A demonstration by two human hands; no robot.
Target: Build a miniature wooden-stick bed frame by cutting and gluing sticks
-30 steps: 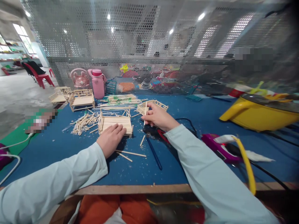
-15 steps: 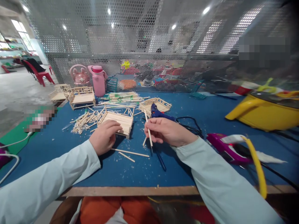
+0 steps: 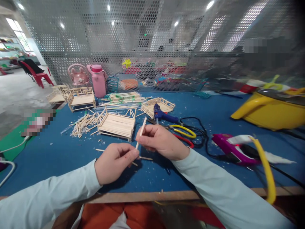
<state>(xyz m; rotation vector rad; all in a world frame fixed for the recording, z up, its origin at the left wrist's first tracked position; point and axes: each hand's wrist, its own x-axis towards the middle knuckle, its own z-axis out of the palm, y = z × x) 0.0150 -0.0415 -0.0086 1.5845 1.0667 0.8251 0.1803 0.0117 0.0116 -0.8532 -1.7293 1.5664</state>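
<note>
Stick (image 3: 143, 126) in R hand (image 3: 163, 142), now L hand (image 3: 114, 163) too, off mini-bench (image 3: 116, 124)

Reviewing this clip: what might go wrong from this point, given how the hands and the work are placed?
The thin stick, pinched by the fingertips of both hands, could slip or snap. The right forearm lies near the purple tool and might knock it. The glue gun's black cable loops loosely and could snag a sleeve.

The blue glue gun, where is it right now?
In the head view, the blue glue gun lies right of centre, just beyond the right hand, by the small stick frame.
</note>
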